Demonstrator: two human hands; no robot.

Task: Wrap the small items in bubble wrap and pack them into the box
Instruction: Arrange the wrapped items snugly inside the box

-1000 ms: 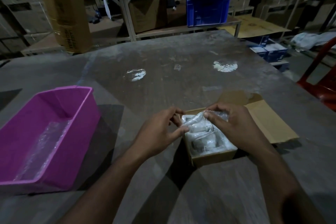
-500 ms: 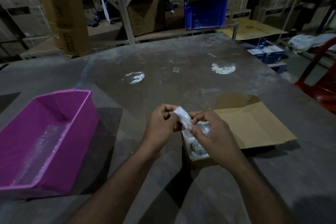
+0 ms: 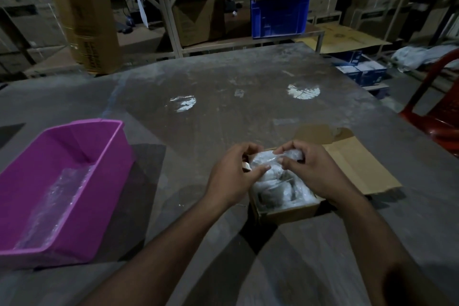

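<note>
**Dim warehouse light, wide-angle bend**

The scene is dark and underexposed. Two bright round glare patches reflect off the counter (image 3: pixel 223 112), pointing to overhead lamps. Broad dark shadows fan out beneath the forearms and beside the pink bin (image 3: pixel 62 181). Straight shelving bows toward the edges. Detail is soft and grainy.

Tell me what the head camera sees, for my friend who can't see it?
Two hands, left and right, hold a bubble-wrapped bundle over a small open cardboard box on a grey table. A purple bin holding bubble wrap sits to the left.
</note>
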